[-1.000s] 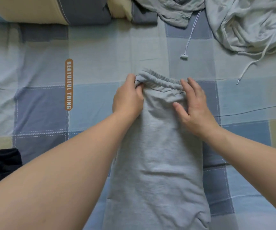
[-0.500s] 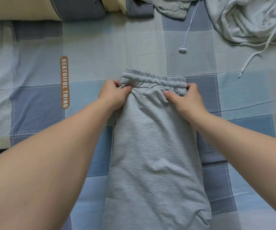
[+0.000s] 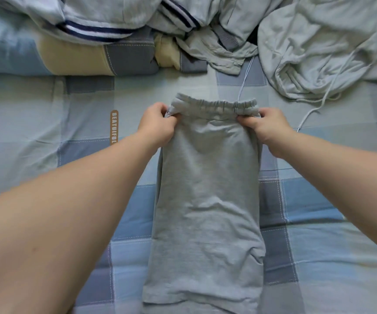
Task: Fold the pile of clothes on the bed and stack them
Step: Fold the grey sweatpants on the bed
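Grey sweatpants (image 3: 207, 196) lie lengthwise on the checked bed sheet (image 3: 53, 132), folded in half along their length, elastic waistband at the far end. My left hand (image 3: 158, 126) pinches the waistband's left corner. My right hand (image 3: 265, 126) pinches the right corner, fingers curled into the cloth. The pants' lower end runs out of view at the bottom. A pile of unfolded clothes (image 3: 210, 39) lies at the back, with a light grey hooded garment (image 3: 323, 44) to its right.
A pillow (image 3: 74, 57) in blue, cream and grey patches lies at the back left, with a white, navy-striped garment (image 3: 96, 21) on it. White drawstrings (image 3: 309, 112) trail over the sheet just right of the waistband. An orange label (image 3: 114, 126) is printed on the sheet.
Both hands slid outward from the middle of the waistband to its two corners and now pinch them, stretching it wider. The camera tilted up, bringing the clothes pile into view.
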### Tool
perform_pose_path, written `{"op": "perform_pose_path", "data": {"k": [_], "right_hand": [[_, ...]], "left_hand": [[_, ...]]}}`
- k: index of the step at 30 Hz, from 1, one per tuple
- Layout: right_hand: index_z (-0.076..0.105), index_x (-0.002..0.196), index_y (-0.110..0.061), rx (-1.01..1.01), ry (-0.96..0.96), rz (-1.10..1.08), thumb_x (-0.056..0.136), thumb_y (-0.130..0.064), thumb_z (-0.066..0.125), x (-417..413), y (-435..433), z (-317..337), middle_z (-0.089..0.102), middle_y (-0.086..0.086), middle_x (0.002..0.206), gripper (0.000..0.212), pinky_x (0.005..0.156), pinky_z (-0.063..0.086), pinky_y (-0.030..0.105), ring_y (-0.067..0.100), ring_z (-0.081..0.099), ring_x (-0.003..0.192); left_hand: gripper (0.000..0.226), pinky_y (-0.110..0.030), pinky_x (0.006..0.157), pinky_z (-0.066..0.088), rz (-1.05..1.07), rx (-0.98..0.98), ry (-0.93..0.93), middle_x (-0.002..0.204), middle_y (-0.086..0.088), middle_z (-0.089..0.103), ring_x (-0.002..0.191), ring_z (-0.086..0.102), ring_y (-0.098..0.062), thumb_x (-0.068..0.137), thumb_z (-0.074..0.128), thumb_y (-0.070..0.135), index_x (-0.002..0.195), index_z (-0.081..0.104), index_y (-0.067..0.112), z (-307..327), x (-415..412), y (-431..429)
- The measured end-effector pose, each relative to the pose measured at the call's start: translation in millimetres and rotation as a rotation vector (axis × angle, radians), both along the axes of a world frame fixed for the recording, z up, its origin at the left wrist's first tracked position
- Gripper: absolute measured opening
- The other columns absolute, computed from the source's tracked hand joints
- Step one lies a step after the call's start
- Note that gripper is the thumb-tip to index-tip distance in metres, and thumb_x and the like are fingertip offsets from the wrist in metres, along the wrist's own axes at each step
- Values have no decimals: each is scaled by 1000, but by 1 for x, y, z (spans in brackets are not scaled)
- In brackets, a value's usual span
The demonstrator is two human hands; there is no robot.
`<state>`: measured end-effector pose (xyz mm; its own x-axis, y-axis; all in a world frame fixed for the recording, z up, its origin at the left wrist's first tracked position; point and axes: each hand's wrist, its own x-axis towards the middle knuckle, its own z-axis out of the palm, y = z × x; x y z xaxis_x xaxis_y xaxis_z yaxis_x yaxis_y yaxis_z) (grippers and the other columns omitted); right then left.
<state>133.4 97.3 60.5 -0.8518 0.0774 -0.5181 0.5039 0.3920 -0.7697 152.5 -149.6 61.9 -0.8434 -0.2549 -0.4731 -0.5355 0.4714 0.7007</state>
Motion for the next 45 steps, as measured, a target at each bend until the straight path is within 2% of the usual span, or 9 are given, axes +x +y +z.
{"op": "perform_pose_path", "data": {"k": [4,8,15,20,26,31,37,40,45], "right_hand": [[68,80,-17,-19,131,59,88,-12,74,-11,-8,43,64,-3,80,11,64,46,17,6,56,72],[66,92,-7,134,219,179,80,-17,77,29,3,49,69,8,89,19,70,47,34,18,58,81],[58,91,-11,551,624,842,69,-2,61,178,36,28,54,9,90,23,65,42,43,34,51,79],[64,89,-14,664,591,1137,59,1,71,277,45,-12,60,6,96,34,70,38,39,31,55,85],[73,97,-21,623,218,1242,65,-8,80,336,35,-48,64,5,115,35,86,43,44,31,60,111],[69,110,-18,618,143,879,87,-26,58,317,31,-35,60,1,120,27,90,41,42,28,54,114],[35,147,-11,490,-250,95,85,-49,72,274,36,-49,38,11,147,81,111,32,40,29,39,133],[37,141,-9,183,-427,-122,84,-48,75,264,33,-65,52,5,133,78,93,41,33,20,52,113],[56,126,-10,-19,-475,-239,62,-48,90,262,38,-82,69,4,116,81,93,56,43,22,69,100]], "left_hand": [[12,-45,88,54,36,49,76,96,1,64,88,59,-20,96,61,18,89,55,25,37,-5,-8],[22,-48,88,56,-91,104,93,99,-3,67,92,65,-23,92,66,6,99,58,26,57,41,-13],[37,-36,66,34,-758,-412,245,98,-10,61,88,54,-36,71,63,-5,103,59,12,38,194,-18],[45,-35,62,36,-1053,-557,260,88,-6,58,78,52,-30,55,75,-1,94,62,17,-18,285,-12],[31,-41,83,38,-1056,-568,17,113,-6,63,106,54,-33,79,68,8,107,67,21,-58,336,-8],[29,-40,94,34,-699,-524,-142,130,-1,54,119,46,-28,96,51,31,122,62,24,-40,318,-3],[102,-44,115,31,69,-75,-403,158,-7,27,143,34,-30,79,77,55,155,21,17,-47,281,6],[93,-41,107,41,199,36,-417,137,-3,49,129,49,-27,77,80,53,145,30,14,-66,280,16],[62,-29,86,38,254,19,-381,115,0,56,109,55,-24,86,74,48,127,45,11,-78,280,25]]}}
